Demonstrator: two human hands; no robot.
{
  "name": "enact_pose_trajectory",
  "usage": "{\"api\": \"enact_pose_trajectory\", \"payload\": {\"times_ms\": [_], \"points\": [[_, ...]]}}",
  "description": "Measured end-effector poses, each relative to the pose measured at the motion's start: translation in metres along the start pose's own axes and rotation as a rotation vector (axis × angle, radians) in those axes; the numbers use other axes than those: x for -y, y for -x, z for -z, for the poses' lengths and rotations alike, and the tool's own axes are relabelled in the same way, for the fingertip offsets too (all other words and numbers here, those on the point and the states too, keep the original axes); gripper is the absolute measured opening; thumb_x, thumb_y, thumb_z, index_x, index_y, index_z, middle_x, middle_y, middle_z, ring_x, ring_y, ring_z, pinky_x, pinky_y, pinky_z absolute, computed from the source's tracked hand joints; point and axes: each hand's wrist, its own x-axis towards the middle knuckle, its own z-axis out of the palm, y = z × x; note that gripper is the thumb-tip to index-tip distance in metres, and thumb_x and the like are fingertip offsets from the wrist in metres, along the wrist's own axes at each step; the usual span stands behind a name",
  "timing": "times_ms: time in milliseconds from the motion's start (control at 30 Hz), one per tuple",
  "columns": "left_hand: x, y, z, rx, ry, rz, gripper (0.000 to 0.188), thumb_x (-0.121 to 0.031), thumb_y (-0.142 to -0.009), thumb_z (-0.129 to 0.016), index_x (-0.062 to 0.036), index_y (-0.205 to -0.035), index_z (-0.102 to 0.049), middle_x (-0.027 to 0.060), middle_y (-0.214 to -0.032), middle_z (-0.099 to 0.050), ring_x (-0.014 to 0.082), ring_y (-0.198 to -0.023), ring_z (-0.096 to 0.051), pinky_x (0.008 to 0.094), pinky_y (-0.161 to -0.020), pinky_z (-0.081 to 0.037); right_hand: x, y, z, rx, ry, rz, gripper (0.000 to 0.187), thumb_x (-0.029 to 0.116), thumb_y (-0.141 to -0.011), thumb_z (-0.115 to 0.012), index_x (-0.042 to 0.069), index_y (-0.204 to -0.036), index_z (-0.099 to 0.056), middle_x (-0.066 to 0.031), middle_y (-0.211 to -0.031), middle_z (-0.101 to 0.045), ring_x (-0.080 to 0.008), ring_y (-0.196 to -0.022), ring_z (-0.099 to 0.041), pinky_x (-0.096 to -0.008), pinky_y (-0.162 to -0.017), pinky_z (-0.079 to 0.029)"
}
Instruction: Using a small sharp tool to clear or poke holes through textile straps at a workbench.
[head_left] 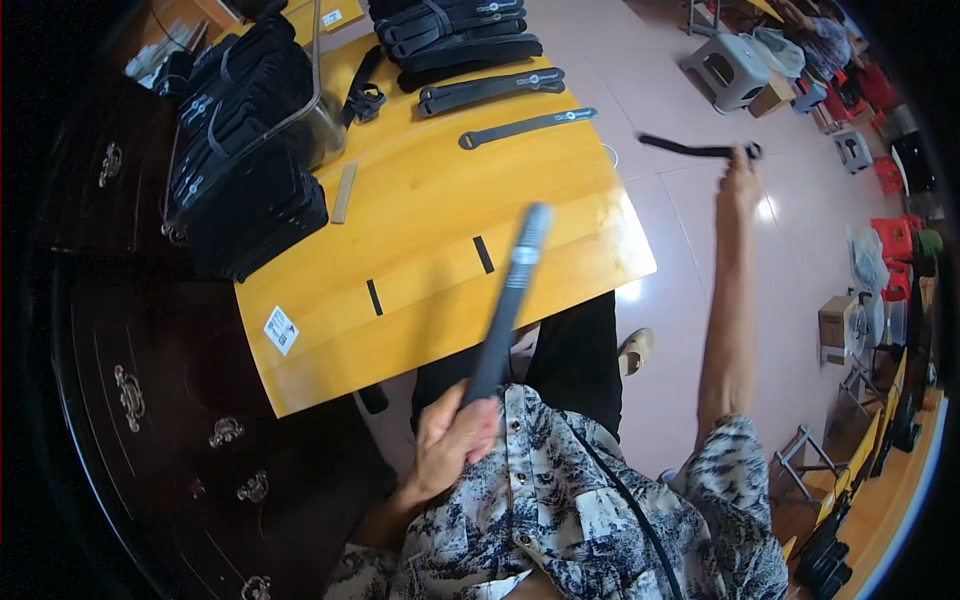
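Observation:
My left hand [455,438] is closed around the lower end of a bundle of dark grey straps [505,315], held up in front of my shirt over the near table edge. Their pale printed ends point away from me and are smeared by motion. Out to the right, past the table, my right hand [740,180] pinches a single black strap [690,149] near its looped end; the free tail points left. One flat grey strap [528,128] with an eyelet lies on the table, in front of a small strap bundle [490,91].
The yellow table [420,215] bears two black tape marks, a white label [281,330] and a small flat strip [344,193]. A clear bin [318,125] of black strap bundles [240,130] stands at left, near dark drawers [130,395]. Stools [728,72] and boxes line the right.

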Motion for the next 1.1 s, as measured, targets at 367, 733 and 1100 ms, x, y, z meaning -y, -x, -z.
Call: {"api": "enact_pose_trajectory", "payload": {"times_ms": [367,733,1100], "points": [[-0.012,-0.037,0.021,-0.119,0.22,-0.137,0.047,-0.048,-0.099,-0.031,-0.0046,-0.093,-0.048,0.0009,-0.062,-0.038,0.0091,-0.051,-0.032,0.0249,-0.047,-0.032,0.008,0.127,-0.039,0.317,0.808,0.881,0.014,0.018,-0.08,-0.067,0.01,-0.081,-0.055,-0.0091,-0.074,-0.06,-0.0281,-0.065,-0.061,-0.0364,-0.054,-0.046],[-0.009,-0.047,0.029,-0.061,0.245,-0.182,0.04,-0.036,-0.1,-0.034,-0.0016,-0.117,-0.044,0.007,-0.079,-0.045,0.0141,-0.066,-0.04,0.0307,-0.061,-0.041,-0.018,0.212,-0.095,0.749,0.92,0.84,0.017,0.015,-0.079,-0.06,0.007,-0.086,-0.047,-0.0105,-0.08,-0.056,-0.0293,-0.074,-0.062,-0.0387,-0.056,-0.049],[-0.016,-0.051,0.037,0.007,0.097,-0.237,0.031,-0.021,-0.097,-0.046,0.0018,-0.118,-0.046,0.018,-0.106,-0.054,0.028,-0.088,-0.06,0.0398,-0.078,-0.05,-0.001,0.217,-0.114,1.005,0.853,0.624,0.027,0.021,-0.083,-0.067,0.005,-0.104,-0.06,-0.0113,-0.096,-0.063,-0.0287,-0.082,-0.064,-0.0362,-0.071,-0.051]]}}
